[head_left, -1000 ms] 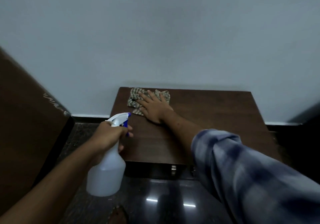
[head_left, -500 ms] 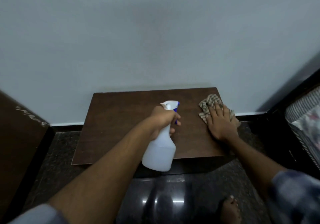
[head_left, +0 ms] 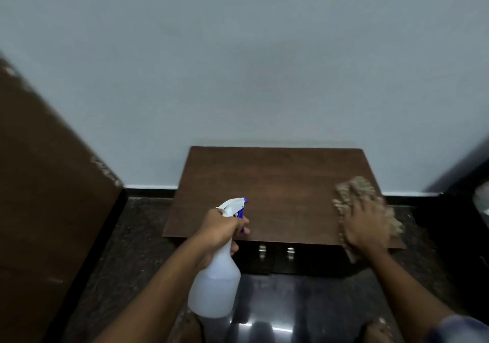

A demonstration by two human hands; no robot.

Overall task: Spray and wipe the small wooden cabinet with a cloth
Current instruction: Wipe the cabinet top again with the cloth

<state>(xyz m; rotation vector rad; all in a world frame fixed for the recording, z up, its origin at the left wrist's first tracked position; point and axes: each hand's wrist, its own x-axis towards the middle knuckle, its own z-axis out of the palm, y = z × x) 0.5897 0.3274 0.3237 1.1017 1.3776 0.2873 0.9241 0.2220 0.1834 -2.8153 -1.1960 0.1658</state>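
The left hand (head_left: 219,230) grips an unlabelled bottle (head_left: 215,281) at the cabinet's (head_left: 264,191) front edge; the right hand (head_left: 366,226), fingers spread, presses the cloth (head_left: 354,189) over its right edge.

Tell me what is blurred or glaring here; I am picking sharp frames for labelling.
Head view: motion blur smears the right hand and the checked cloth under it; the left hand and spray bottle are sharper; white glare streaks on the glossy floor; the door at left is soft; dim overall.
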